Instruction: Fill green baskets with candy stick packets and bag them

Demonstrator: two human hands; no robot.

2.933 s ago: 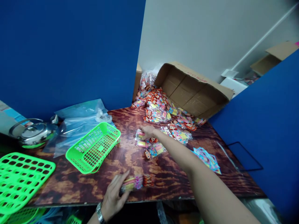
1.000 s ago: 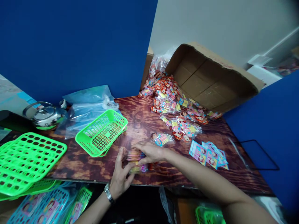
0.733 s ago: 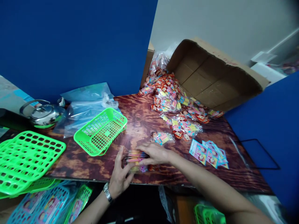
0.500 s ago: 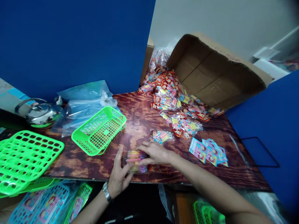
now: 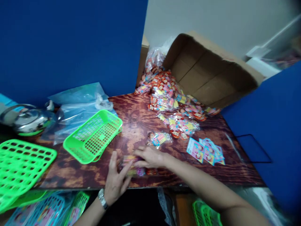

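Head: right hand point(image 5: 150, 157) on packets point(image 5: 140, 171)

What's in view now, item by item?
table: one, red-brown, centre
blurred packets: several, multicoloured, table's front
packet pile: uncountable, multicoloured, table's back
loose packets: few, multicoloured, nearer than pile
cards: several, pink and blue, table's right
basket: at least one, green, table's left
holed plastic pieces: several, green, left edge
lower baskets: several, blue and green, below table
plastic sheets: several, clear, behind basket
kettle: one, silver, far left
cardboard boxes: at least two, brown, back
wire frame: one, black, right
panels: two, blue, left and right
watch: one, silver, bottom, left of centre
left hand: one, bare, at blurred packets
right hand: one, bare, at blurred packets
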